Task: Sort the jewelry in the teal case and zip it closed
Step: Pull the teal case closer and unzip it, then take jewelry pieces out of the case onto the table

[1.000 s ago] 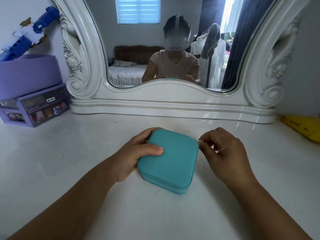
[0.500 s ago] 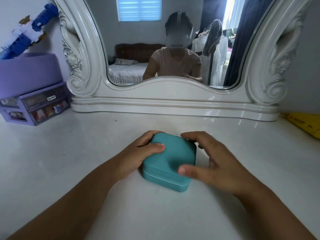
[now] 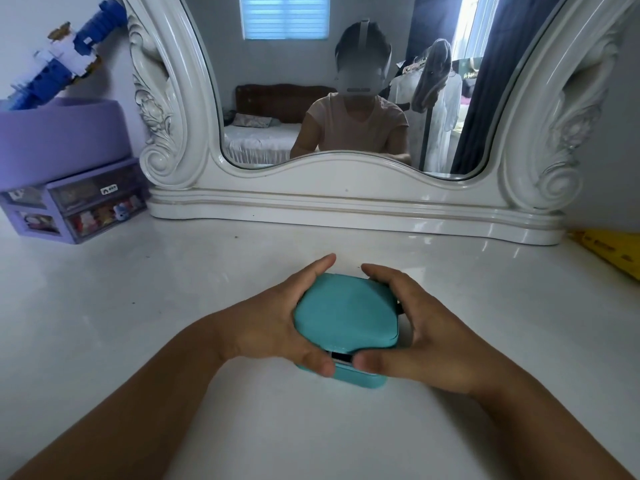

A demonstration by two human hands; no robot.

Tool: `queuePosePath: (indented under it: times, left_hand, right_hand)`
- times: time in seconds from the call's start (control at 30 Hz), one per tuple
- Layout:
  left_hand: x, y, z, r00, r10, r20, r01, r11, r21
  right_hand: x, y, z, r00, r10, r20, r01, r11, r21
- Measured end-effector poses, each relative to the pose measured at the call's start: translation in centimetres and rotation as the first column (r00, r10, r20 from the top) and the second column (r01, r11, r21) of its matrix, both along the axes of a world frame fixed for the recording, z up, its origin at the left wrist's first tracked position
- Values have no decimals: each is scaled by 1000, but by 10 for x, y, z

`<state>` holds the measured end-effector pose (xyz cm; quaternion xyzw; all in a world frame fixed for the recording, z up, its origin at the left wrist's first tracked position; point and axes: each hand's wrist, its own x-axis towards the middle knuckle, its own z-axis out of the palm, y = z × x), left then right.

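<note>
At centre frame, your grip: both of your hands clasp the teal case [image 3: 344,315], one on each flank, so neither hand is free.
Your left hand [image 3: 273,320]: it wraps the case's left side, fingers reaching along the far edge, thumb pressed on the near front edge.
Your right hand [image 3: 426,336]: it cups the right side, fingers curled over the far right corner, thumb laid against the near front edge just beside your left thumb.
Thumbs: the two tips nearly meet at the front, with a small dark gap between them.
Case seam: between your thumbs the lid stands slightly apart from the base, showing a narrow dark slit; how far the zip runs around the rest you cannot tell.
Case position: it sits on the white tabletop [image 3: 173,306], just below the middle of the frame, its lid facing up toward you.
Contents: no jewelry can be seen through that narrow slit.
Forearms: yours run up from the two lower corners and meet at the case.
Beyond the case: a white carved mirror frame [image 3: 346,202] spans the upper half of the frame, its base resting on the tabletop well apart from the case.
Upper left: a purple drawer unit [image 3: 76,209] stands beside the mirror's base, with a blue and white toy [image 3: 65,60] above it.
Right edge: a yellow object [image 3: 613,251] lies on the tabletop, partly cut off.
</note>
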<state>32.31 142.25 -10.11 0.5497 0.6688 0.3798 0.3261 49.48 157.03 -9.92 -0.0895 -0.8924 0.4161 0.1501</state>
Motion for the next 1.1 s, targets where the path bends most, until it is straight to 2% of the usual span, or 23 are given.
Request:
queuePosePath:
  times: [0.1,0.17,0.27,0.37,0.5,0.63,0.77,0.87,1.0,1.1]
  left_hand:
    - [-3,1,-3,997,-14,79,9,998,57]
    - [-4,2,-5,992,-5,123,-7,996,94]
    - [-2,3,-6,996,93,11,-93,986,136]
    - [-1,5,-2,988,155,-19,-147,962,229]
    - [-2,5,1,979,195,60,-202,876,439]
    - [0,5,1,976,218,-5,-187,850,492]
    - [-3,8,-1,975,218,-37,-187,905,383]
    - [-4,9,-3,984,173,-41,-156,952,262]
    - [-9,7,-2,970,241,-35,-227,946,230]
    - [-14,4,-3,959,281,-26,-267,933,240]
  right_hand:
    - [0,1,2,994,-71,-88,64,995,-77]
    - [-1,2,3,968,-156,-199,136,984,-113]
    - [-8,3,4,916,-247,-315,200,964,-174]
    - [-16,4,3,880,-322,-350,262,942,-208]
    - [-22,8,-2,850,-415,-326,342,904,-257]
    - [-24,10,-6,843,-454,-288,370,878,-302]
    - [-22,8,-7,883,-404,-238,335,899,-283]
    - [-21,5,-9,929,-307,-209,234,921,-312]
    - [-18,0,-9,978,-142,-155,97,960,-263]
    - [-19,-8,-11,992,3,-129,-41,957,-289]
